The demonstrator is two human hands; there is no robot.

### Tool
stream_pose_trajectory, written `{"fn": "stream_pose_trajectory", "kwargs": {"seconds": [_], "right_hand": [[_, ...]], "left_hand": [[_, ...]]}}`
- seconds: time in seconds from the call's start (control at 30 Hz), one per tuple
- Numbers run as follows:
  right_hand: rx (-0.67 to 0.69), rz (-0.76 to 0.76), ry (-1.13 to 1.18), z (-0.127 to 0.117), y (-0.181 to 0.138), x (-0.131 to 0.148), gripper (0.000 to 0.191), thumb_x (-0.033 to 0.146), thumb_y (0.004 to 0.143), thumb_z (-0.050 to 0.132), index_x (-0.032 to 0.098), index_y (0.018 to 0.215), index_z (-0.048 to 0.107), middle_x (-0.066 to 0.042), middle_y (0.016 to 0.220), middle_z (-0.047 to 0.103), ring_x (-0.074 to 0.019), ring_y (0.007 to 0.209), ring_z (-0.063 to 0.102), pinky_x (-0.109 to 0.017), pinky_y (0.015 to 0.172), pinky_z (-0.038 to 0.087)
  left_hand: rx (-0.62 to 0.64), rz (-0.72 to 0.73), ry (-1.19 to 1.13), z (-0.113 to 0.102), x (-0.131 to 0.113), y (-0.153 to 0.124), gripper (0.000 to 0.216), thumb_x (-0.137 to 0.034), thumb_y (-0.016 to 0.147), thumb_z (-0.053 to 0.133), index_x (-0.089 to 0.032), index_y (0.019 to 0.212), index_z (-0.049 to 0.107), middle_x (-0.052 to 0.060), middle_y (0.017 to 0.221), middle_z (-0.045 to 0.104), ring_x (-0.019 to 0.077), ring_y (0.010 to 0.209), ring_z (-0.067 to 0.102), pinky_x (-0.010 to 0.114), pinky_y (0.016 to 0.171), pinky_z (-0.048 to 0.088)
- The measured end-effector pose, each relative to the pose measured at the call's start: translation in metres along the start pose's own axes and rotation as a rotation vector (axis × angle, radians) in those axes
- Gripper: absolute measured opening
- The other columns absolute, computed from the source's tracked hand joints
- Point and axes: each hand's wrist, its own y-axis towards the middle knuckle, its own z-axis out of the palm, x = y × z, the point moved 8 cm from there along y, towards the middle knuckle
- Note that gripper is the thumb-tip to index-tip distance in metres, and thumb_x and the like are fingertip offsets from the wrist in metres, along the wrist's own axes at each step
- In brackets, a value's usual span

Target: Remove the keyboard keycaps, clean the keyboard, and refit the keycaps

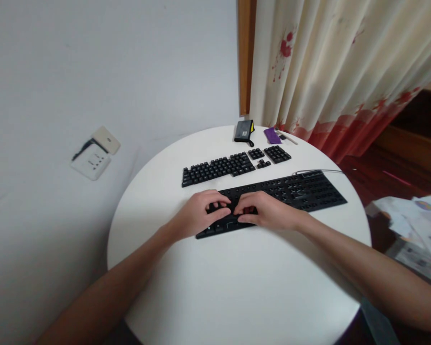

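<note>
A black keyboard (pixel 273 187) with most of its keycaps off lies slanted across the white round table. A few keycaps sit on its lower left corner. Over its left part, my left hand (pixel 204 211) has curled fingers, with thumb and index tips close to the key sockets. Just right of it, my right hand (pixel 264 209) bends its fingers down onto the same part, thumb and index tips near each other. Anything small between the fingertips is hidden. Behind the keyboard, loose black keycaps (pixel 215 168) lie set out in keyboard order.
At the table's (pixel 215 287) far edge are a dark grey pouch (pixel 243 131), a purple packet (pixel 272 135) and a thin pale stick (pixel 288 138). A cable (pixel 319 170) runs off to the right. A curtain (pixel 309 72), wall sockets (pixel 92 160) and papers (pixel 416 220) surround the table.
</note>
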Motion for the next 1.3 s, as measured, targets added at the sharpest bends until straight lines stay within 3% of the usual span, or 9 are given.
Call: {"fn": "stream_pose_trajectory", "kwargs": {"seconds": [0.1, 0.37, 0.57, 0.77, 1.07, 1.3], "right_hand": [[0.016, 0.005, 0.019, 0.004, 0.001, -0.003, 0.012, 0.02, 0.087, 0.065, 0.017, 0.096, 0.073, -0.006, 0.091, 0.07, -0.0166, 0.082, 0.063, -0.027, 0.075, 0.047], [0.02, 0.106, 0.108, 0.005, 0.002, -0.014, 0.015, 0.026, 0.086, 0.066, 0.017, 0.093, 0.075, -0.004, 0.087, 0.073, -0.0168, 0.077, 0.064, -0.027, 0.07, 0.047], [0.095, 0.121, 0.085, -0.012, -0.007, -0.018, 0.015, 0.025, 0.086, 0.064, 0.018, 0.093, 0.076, -0.003, 0.088, 0.074, -0.0157, 0.073, 0.063, -0.026, 0.067, 0.047], [0.189, 0.155, 0.009, -0.011, -0.012, -0.03, 0.019, 0.018, 0.082, 0.067, 0.02, 0.099, 0.075, -0.002, 0.086, 0.074, -0.0148, 0.069, 0.063, -0.024, 0.061, 0.045], [0.172, 0.125, -0.01, -0.012, -0.011, -0.03, 0.013, 0.016, 0.081, 0.068, 0.018, 0.091, 0.075, -0.004, 0.088, 0.073, -0.0165, 0.075, 0.064, -0.027, 0.07, 0.047], [0.222, 0.153, -0.048, -0.01, -0.011, -0.032, 0.013, 0.017, 0.08, 0.069, 0.016, 0.092, 0.074, -0.006, 0.089, 0.072, -0.0164, 0.075, 0.063, -0.026, 0.069, 0.046]], "left_hand": [[0.11, 0.003, -0.043, 0.012, 0.0, -0.001, 0.022, -0.037, 0.086, 0.065, -0.02, 0.099, 0.073, 0.004, 0.091, 0.068, 0.0147, 0.081, 0.061, 0.025, 0.074, 0.048], [0.225, 0.059, -0.025, 0.019, -0.003, -0.003, 0.023, -0.037, 0.088, 0.063, -0.022, 0.098, 0.077, 0.004, 0.082, 0.069, 0.0138, 0.074, 0.06, 0.024, 0.067, 0.043], [0.191, -0.047, -0.073, 0.022, 0.004, -0.003, 0.021, -0.036, 0.088, 0.063, -0.023, 0.093, 0.078, 0.003, 0.08, 0.068, 0.0127, 0.07, 0.058, 0.023, 0.06, 0.04], [0.164, -0.011, -0.084, 0.032, 0.001, -0.002, 0.021, -0.036, 0.088, 0.064, -0.022, 0.095, 0.078, 0.004, 0.082, 0.069, 0.014, 0.076, 0.061, 0.024, 0.066, 0.043], [0.095, 0.04, -0.028, 0.031, -0.005, -0.001, 0.016, -0.032, 0.083, 0.07, -0.019, 0.089, 0.076, 0.004, 0.081, 0.069, 0.0139, 0.074, 0.06, 0.024, 0.066, 0.044], [0.059, 0.116, 0.061, 0.032, -0.011, -0.002, 0.012, -0.029, 0.081, 0.072, -0.018, 0.087, 0.075, 0.002, 0.079, 0.069, 0.0149, 0.076, 0.06, 0.025, 0.068, 0.044]]}}
